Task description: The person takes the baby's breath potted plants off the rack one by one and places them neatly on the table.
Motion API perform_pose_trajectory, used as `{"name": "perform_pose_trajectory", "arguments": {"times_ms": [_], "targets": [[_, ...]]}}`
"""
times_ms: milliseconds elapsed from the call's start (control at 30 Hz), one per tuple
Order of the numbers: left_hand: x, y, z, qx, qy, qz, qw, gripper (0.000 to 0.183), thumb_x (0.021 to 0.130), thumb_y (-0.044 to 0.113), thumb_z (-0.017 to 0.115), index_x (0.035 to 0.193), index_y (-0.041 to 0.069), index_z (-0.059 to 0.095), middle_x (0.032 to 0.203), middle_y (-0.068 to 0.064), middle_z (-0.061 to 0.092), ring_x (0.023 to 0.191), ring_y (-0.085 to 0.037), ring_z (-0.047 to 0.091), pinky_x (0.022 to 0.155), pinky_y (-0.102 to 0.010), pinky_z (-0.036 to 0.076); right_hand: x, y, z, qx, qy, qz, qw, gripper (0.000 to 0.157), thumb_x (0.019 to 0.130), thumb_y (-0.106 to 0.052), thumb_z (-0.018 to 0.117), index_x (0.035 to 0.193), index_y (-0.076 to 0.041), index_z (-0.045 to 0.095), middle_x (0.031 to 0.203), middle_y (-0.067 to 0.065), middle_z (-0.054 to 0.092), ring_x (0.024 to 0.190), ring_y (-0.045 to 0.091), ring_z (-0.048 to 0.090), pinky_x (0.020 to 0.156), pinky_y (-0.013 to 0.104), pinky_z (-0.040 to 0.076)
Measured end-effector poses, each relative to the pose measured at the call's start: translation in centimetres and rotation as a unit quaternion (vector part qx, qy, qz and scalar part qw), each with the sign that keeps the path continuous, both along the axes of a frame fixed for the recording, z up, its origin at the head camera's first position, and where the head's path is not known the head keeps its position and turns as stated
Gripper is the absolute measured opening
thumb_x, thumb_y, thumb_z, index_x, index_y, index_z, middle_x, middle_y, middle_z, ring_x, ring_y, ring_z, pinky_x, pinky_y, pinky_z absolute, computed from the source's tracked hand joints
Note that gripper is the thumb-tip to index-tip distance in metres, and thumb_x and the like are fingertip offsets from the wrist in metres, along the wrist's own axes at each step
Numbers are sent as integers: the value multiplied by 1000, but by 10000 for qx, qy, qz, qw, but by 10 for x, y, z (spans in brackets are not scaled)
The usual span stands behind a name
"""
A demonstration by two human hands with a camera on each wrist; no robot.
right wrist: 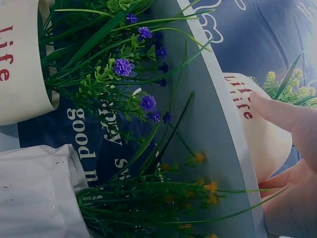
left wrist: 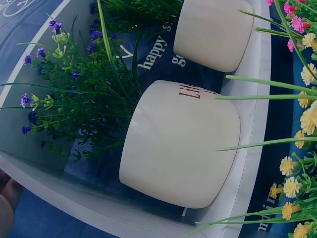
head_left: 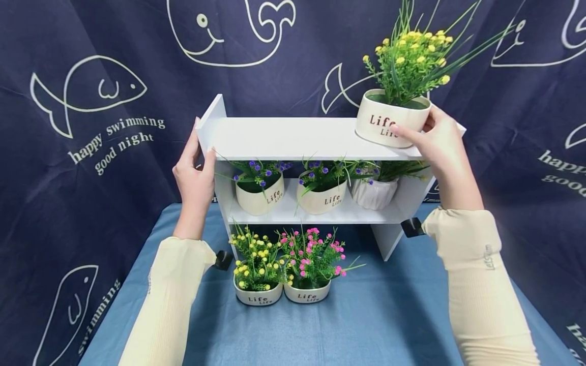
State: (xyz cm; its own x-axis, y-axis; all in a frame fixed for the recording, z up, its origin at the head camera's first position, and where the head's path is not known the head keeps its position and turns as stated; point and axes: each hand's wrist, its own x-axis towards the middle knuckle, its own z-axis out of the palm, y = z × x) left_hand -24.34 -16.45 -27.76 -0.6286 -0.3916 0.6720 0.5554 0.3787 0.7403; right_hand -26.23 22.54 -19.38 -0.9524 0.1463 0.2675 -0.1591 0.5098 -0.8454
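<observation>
My right hand (head_left: 441, 145) grips a cream oval flowerpot (head_left: 382, 119) at the right end of the white shelf's top board (head_left: 288, 137). Its thumb presses the lettered front, while the other fingers are partly hidden behind the pot. Yellow flowers and long grass blades (head_left: 412, 56) rise from it. At the shelf's upper left, my left hand (head_left: 194, 178) holds the side panel (head_left: 212, 119), thumb near the front edge. On the middle board stand two cream pots with purple flowers (head_left: 261, 195) (head_left: 322, 197) and a white fluted pot (head_left: 374, 194).
On the blue tablecloth (head_left: 366, 315), before the shelf's lower left, a cream pot with yellow flowers (head_left: 258, 295) stands beside one with pink flowers (head_left: 306, 292). A dark blue curtain with white fish drawings (head_left: 105, 86) hangs behind and at the sides.
</observation>
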Motion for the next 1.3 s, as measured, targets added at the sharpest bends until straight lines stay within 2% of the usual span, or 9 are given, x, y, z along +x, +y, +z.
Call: {"name": "perform_pose_trajectory", "arguments": {"times_ms": [233, 367, 467, 600, 900, 1133, 1300], "targets": [[1, 0, 1, -13, -21, 15, 10000, 52, 93, 8, 57, 141, 30, 51, 139, 6, 56, 125, -7, 56, 94, -37, 53, 0, 1, -1, 130, 72, -170, 9997, 62, 83, -40, 74, 135, -19, 49, 110, -13, 56, 103, 5, 51, 85, 15, 38], [1, 0, 0, -18, -22, 45, 10000, 53, 93, 8, 57, 140, 31, 51, 139, 8, 56, 125, -7, 56, 93, -35, 53, 0, 0, -1, 162, 70, -233, 9996, 64, 82, -41, 75, 136, -19, 48, 105, -16, 53, 101, 4, 50, 85, 17, 38], [1, 0, 0, -2, -28, 44, 10000, 53, 93, 8, 57, 140, 31, 51, 139, 8, 56, 125, -6, 56, 93, -35, 53, 0, -1, -1, 226, 35, -308, 9993, 69, 82, -43, 74, 140, -19, 45, 112, -13, 54, 106, 7, 49, 92, 21, 39], [1, 1, 1, -13, -34, 36, 10000, 53, 93, 8, 57, 140, 31, 51, 140, 7, 56, 125, -7, 56, 93, -35, 53, 0, -1, -1, 213, -13, -400, 9990, 79, 82, -44, 73, 148, -19, 36, 130, -4, 51, 119, 12, 47, 105, 28, 38], [1, 1, 1, -24, -71, 38, 10000, 53, 94, 9, 57, 141, 31, 50, 140, 6, 56, 125, -6, 56, 94, -36, 53, 3, -5, -2, -16, -113, -633, 9979, 94, 81, -44, 74, 153, -15, 22, 152, 9, 40, 133, 18, 42, 113, 32, 36], [1, 1, 0, -13, -100, 38, 9999, 53, 94, 9, 57, 140, 34, 50, 139, 8, 57, 124, -6, 57, 94, -36, 53, 8, -5, -3, -39, -2, -724, 9974, 95, 79, -47, 75, 154, -18, 25, 154, 7, 40, 137, 19, 41, 117, 34, 33], [2, 1, 0, 5, -105, 30, 9999, 54, 94, 9, 57, 140, 35, 50, 138, 9, 57, 124, -6, 57, 93, -35, 54, 12, -4, -5, -323, 209, -530, 9979, 82, 78, -41, 79, 147, -22, 40, 139, -1, 54, 123, 8, 51, 111, 27, 38]]}}
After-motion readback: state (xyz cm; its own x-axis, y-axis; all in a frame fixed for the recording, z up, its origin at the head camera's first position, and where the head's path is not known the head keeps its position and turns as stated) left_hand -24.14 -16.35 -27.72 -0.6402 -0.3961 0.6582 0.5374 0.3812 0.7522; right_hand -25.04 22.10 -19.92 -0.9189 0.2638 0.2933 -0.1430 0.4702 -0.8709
